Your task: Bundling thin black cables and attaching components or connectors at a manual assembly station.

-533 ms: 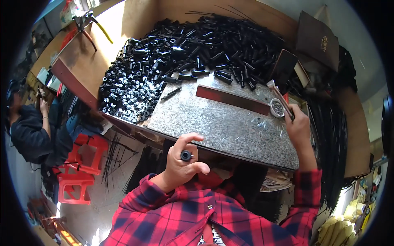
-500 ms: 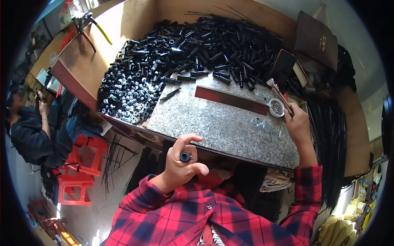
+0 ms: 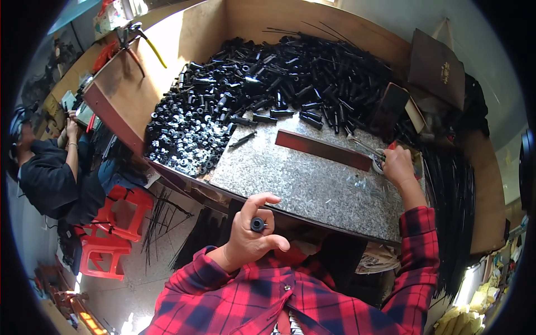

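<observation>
My left hand is in front of the worktable's near edge, its fingers curled round a short black tubular part. The hole in its end faces up, and a thin pin shows at its side. Index finger and thumb stand apart. At the right of the stone tabletop, my right hand grips a slim tool with a pale end that points to the far left. Its exact kind cannot be made out. A small white cup lies beneath this hand, mostly hidden. Beside the cup is a dark red flat bar.
Black tubular parts are heaped at left and across the back. Pliers hang on the wooden side wall. Long black rods hang at right. Red stools and a person are at left.
My right hand has come down over the white cup, and its tool has swung to a flatter angle. My left hand keeps its grip on the black part. The view has shifted slightly.
</observation>
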`<state>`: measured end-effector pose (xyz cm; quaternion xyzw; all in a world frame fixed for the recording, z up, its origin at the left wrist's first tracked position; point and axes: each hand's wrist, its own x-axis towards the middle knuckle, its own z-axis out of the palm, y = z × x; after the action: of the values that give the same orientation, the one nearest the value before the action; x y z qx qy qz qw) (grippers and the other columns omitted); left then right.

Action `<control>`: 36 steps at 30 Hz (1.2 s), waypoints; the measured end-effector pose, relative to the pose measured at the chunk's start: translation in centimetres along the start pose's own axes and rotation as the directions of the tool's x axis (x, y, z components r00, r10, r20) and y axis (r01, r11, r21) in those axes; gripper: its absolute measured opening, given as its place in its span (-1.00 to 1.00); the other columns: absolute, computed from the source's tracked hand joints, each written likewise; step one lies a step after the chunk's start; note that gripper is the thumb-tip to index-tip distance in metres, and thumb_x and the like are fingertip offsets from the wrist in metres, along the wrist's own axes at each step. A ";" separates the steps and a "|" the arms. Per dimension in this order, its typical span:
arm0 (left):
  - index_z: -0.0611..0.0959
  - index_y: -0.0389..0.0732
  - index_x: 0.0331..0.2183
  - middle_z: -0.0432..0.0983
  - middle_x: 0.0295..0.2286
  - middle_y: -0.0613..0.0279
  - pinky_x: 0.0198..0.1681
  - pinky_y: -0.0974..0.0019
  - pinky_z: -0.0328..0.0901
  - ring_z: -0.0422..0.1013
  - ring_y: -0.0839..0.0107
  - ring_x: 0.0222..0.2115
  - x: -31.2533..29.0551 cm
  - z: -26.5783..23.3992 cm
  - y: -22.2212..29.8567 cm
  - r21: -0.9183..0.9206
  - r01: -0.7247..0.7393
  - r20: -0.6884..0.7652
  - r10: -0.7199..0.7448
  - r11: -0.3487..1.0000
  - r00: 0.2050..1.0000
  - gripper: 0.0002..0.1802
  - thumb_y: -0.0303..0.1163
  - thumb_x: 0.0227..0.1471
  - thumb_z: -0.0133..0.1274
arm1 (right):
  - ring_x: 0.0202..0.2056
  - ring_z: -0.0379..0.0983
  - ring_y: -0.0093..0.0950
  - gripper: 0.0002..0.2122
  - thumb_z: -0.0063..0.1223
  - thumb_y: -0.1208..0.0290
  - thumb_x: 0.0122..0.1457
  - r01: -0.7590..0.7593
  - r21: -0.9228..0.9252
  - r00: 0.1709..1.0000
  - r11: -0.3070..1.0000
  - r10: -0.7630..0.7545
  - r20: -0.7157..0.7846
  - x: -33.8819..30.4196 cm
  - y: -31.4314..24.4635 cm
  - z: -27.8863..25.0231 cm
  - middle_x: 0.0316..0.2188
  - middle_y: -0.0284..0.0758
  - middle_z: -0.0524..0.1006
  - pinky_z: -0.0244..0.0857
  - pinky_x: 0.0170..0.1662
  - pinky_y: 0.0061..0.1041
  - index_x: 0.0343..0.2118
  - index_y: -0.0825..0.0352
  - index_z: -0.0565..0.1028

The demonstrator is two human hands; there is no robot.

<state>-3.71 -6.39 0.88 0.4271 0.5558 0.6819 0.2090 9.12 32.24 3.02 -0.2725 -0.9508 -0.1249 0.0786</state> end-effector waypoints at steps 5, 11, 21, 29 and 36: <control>0.32 -0.23 -0.01 0.16 -0.74 0.49 -0.61 0.54 -0.01 0.09 0.71 -0.70 0.3 0.1 0.5 0.093 -0.063 -0.015 0.065 0.994 0.998 -0.11 -0.09 -0.33 0.39 | -0.30 0.40 -0.07 -0.85 0.10 0.50 -0.19 0.056 0.068 0.994 0.996 -0.050 -0.092 -0.1 0.3 0.3 -0.41 -0.08 0.46 0.26 -0.21 -0.13 -0.46 0.30 0.54; 0.31 -0.20 -0.01 0.12 -0.75 0.47 -0.61 0.51 -0.06 0.02 0.72 -0.70 0.4 0.8 0.9 -0.044 0.001 0.021 0.000 0.999 1.000 -0.22 -0.21 -0.21 0.37 | -0.23 0.31 -0.04 -0.77 0.14 0.53 -0.18 -0.086 0.087 0.991 0.993 0.095 -0.098 -1.7 1.9 1.7 -0.35 -0.08 0.39 0.17 -0.16 -0.14 -0.38 0.35 0.45; 0.30 -0.17 -0.03 0.25 -0.51 0.29 -0.49 0.45 0.14 0.18 0.56 -0.58 0.8 0.9 0.9 -0.019 0.007 0.027 -0.007 1.000 1.000 -0.20 -0.16 -0.23 0.37 | -0.53 0.35 -0.43 -0.91 -0.05 0.49 0.09 0.101 0.647 0.981 0.756 0.033 -0.191 -3.4 -3.0 -2.6 -0.62 -0.26 0.31 0.16 -0.46 -0.44 -0.44 0.41 0.38; 0.27 -0.21 0.06 0.23 -0.66 0.30 -0.55 0.44 0.14 0.18 0.59 -0.67 0.9 2.1 0.6 0.031 -0.107 0.026 0.106 0.994 0.994 -0.12 -0.10 -0.21 0.35 | -0.59 0.29 -0.65 -0.90 -0.06 0.45 0.19 -0.026 0.988 0.999 0.153 0.044 0.020 -9.8 -14.0 -5.2 -0.61 -0.43 0.36 0.19 -0.49 -0.64 -0.41 0.35 0.40; 0.26 -0.29 0.10 0.45 -0.33 0.06 -0.39 0.39 0.28 0.43 0.34 -0.47 0.4 2.6 -0.2 0.060 -0.145 0.140 0.135 0.988 0.981 -0.09 -0.07 -0.16 0.30 | -0.39 0.42 -0.46 -0.92 0.09 0.51 0.13 0.024 0.947 0.994 0.319 -0.110 0.012 -10.1 -16.4 -7.0 -0.44 -0.29 0.49 0.32 -0.32 -0.48 -0.35 0.40 0.49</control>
<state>-1.87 -4.54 0.83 0.5175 0.5323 0.6445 0.1829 9.39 11.77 4.36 -0.1407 -0.8581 0.4589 0.1822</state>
